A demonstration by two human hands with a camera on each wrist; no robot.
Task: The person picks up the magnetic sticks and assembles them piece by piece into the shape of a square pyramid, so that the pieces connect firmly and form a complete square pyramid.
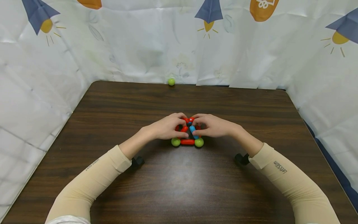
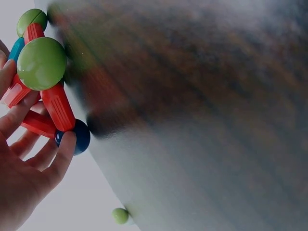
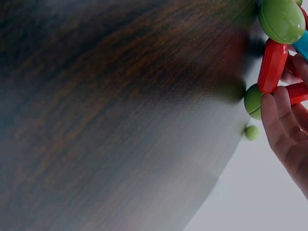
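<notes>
Between the hands, on the table, stands a small frame of coloured rods and balls. Its near side is a red rod (image 1: 187,142) joining two green balls, the left ball (image 1: 175,142) and the right ball (image 1: 199,142). My left hand (image 1: 169,127) grips a slanted red rod (image 1: 184,129) between thumb and fingers, and other fingertips touch a dark blue ball (image 2: 81,137) at a far corner. With thumb and fingers my right hand (image 1: 213,126) pinches a slanted blue rod (image 1: 193,132); its outer fingers rest by another green ball (image 3: 252,101). The fingers partly hide the frame's middle.
A loose green ball (image 1: 171,81) lies at the far table edge, against the white patterned curtain (image 1: 134,56). The dark wooden table (image 1: 187,193) spreads around the frame. Black wrist cameras, such as the left one (image 1: 137,161), hang under both forearms.
</notes>
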